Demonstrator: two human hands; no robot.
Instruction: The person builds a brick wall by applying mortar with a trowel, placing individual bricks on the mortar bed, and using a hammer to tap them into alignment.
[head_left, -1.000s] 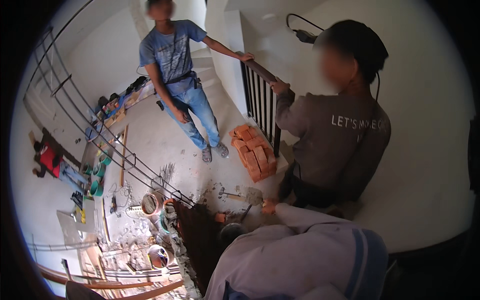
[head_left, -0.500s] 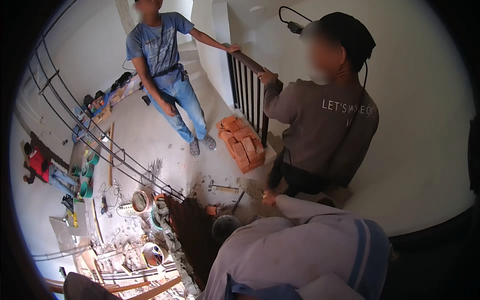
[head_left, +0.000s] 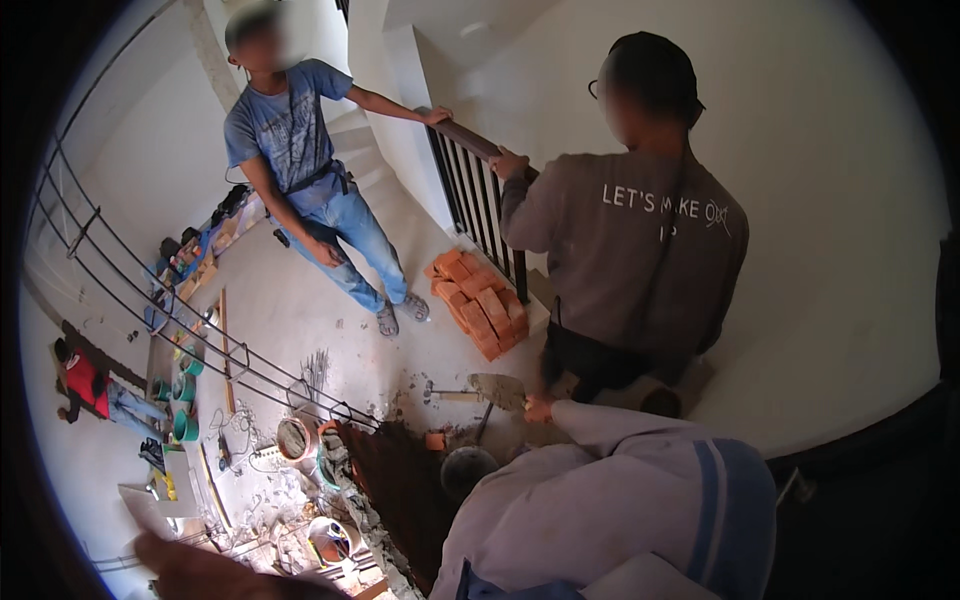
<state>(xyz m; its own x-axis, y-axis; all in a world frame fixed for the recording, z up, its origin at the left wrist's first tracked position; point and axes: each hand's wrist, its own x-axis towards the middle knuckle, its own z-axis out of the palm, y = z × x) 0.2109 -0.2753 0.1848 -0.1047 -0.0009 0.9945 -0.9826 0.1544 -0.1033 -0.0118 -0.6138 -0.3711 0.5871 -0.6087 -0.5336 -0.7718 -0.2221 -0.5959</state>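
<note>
My right hand (head_left: 540, 407) reaches forward from a light sleeve, closed round a trowel (head_left: 496, 390) whose flat blade carries greyish mortar. Below it stands a round grey bucket (head_left: 467, 470), partly hidden by my shirt. On the floor beside the trowel lie a hammer (head_left: 455, 396), a dark bar (head_left: 485, 422) and an orange brick piece (head_left: 435, 440). At the lower left my left hand (head_left: 215, 575) is close up and blurred, with a finger stretched out; nothing shows in it, and its other fingers are not clear.
A stack of orange bricks (head_left: 480, 305) sits beside the stair railing (head_left: 470, 180). Two people, one in a blue shirt (head_left: 295, 130) and one in a brown top (head_left: 630, 250), each rest a hand on it. Rebar (head_left: 170, 275) slants across the left. A red-shirted person (head_left: 85, 380) stands farther off.
My left hand has come further into view at the lower left. The trowel blade now shows plainly in front of my right hand. The whole view has shifted slightly.
</note>
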